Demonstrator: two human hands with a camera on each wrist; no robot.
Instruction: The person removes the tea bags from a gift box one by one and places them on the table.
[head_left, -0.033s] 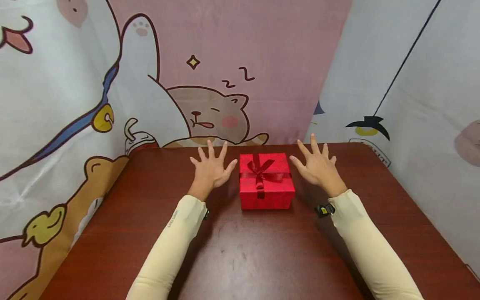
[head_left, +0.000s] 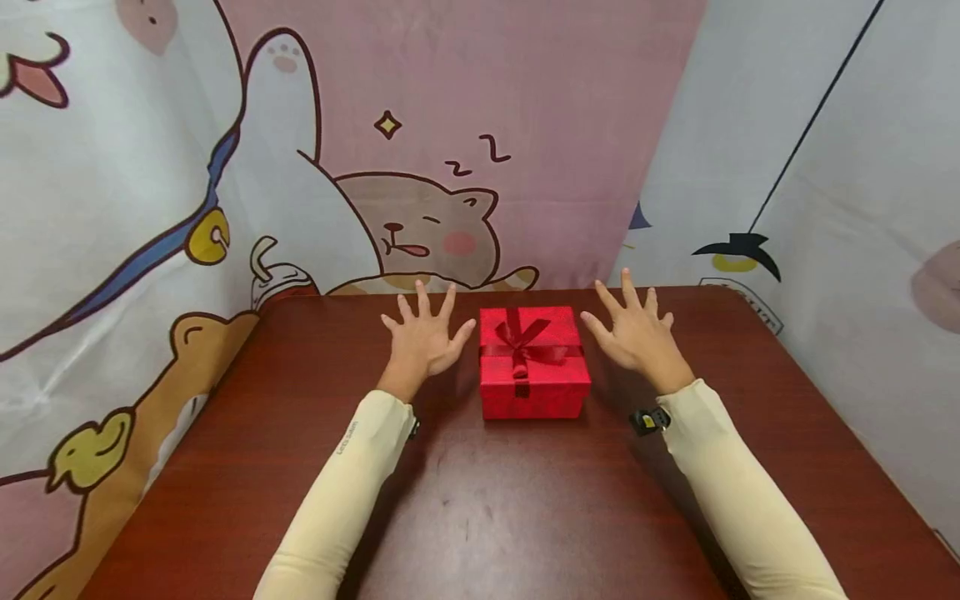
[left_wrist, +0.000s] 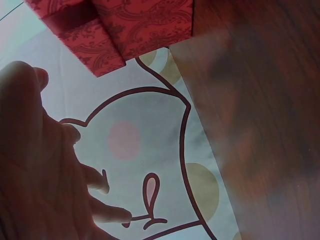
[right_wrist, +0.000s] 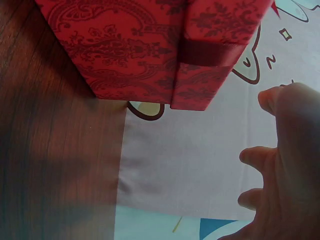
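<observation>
A red gift box (head_left: pixel 532 400) with a dark red ribbon and bow (head_left: pixel 522 340) rests on the brown table, its lid on. Just left of it, my left hand (head_left: pixel 422 343) is held with the fingers spread and straight, palm down. My right hand (head_left: pixel 636 335) mirrors this on the box's right side, fingers also spread. Both thumbs point toward the box, with a small gap on each side. In the left wrist view the patterned box (left_wrist: pixel 145 27) appears beyond the thumb. The right wrist view shows the box's side (right_wrist: pixel 125 50) and the lid's edge. Neither hand holds anything.
The wood-grain table (head_left: pixel 465 517) reaches to a cloth backdrop (head_left: pixel 570 150) with cartoon animals, which also hangs along the left and right sides. Dark wrist devices (head_left: pixel 649 420) sit at the cuffs of the pale sleeves (head_left: pixel 750 492).
</observation>
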